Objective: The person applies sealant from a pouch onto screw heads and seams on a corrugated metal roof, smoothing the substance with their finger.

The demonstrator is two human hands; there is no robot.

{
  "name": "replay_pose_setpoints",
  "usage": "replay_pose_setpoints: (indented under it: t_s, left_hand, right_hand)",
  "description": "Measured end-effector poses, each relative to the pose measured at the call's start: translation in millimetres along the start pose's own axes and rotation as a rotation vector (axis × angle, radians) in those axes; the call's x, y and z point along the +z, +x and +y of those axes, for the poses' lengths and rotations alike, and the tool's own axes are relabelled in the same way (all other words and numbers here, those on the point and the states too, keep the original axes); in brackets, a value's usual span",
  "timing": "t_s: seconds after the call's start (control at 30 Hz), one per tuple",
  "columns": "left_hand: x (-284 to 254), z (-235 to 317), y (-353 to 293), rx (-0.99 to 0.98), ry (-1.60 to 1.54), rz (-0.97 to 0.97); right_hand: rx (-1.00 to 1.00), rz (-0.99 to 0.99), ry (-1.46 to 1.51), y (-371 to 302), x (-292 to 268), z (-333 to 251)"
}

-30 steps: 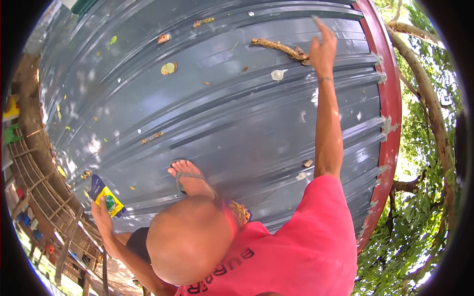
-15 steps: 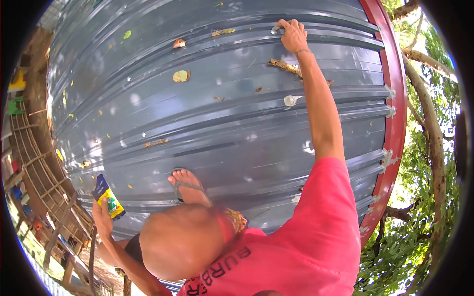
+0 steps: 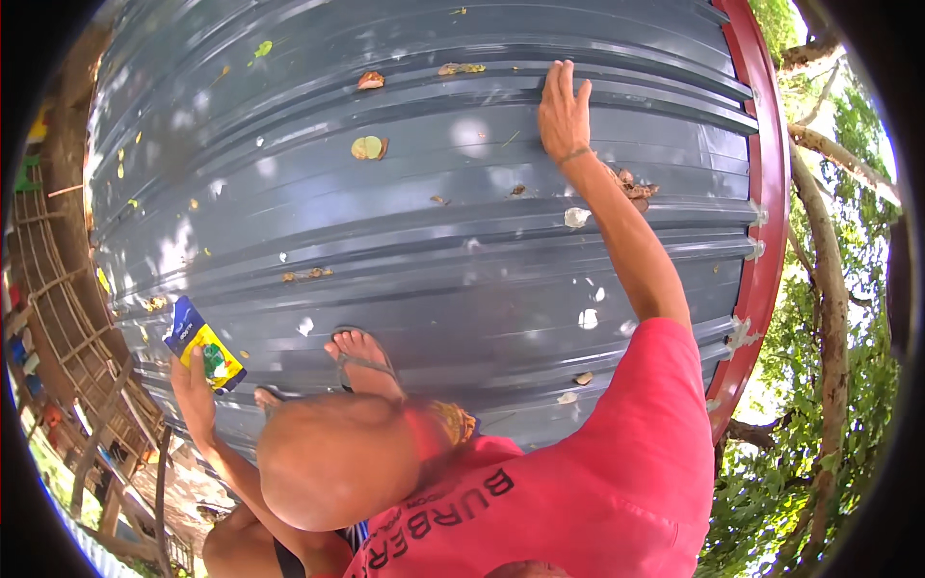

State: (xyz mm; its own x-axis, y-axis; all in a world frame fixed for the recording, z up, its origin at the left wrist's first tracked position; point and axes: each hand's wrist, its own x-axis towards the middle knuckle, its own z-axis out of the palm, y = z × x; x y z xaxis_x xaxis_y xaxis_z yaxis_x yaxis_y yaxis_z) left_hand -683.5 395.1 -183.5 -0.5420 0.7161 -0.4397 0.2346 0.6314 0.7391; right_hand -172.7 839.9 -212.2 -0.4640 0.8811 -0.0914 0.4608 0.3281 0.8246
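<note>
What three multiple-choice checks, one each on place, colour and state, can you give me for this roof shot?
1. Where is the right hand?
A. flat on the grey roof
B. gripping a tree branch
C. on the red edge strip

2. What colours is the packet in the left hand?
A. all white
B. blue, yellow and green
C. pink and black

3. What state is the foot in?
A. booted
B. bare, no footwear
C. in a strapped sandal

Answers: 1 A, palm and fingers lie on a roof rib. 2 B, blue top, yellow and green below. 3 C, a strap crosses behind bare toes.
</note>
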Motion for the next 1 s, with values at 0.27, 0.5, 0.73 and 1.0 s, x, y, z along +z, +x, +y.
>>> replay_pose_setpoints:
  t_s: [0.27, 0.5, 0.73, 1.0]
  left_hand:
    - [-19, -49, -32, -0.073, -0.133, 0.070]
    - [-21, -50, -45, -0.099, -0.216, 0.137]
    - [-1, -8, -1, -0.006, -0.280, 0.015]
    - [16, 52, 54, 0.198, -0.444, -0.097]
  right_hand:
    - [0.097, 0.030, 0.174, -33, 23, 5]
    - [0.198, 0.288, 0.518, -12, 14, 33]
    - [0.307, 0.061, 0.532, -14, 38, 25]
    - [0.469, 0.051, 0.910, -33, -57, -85]
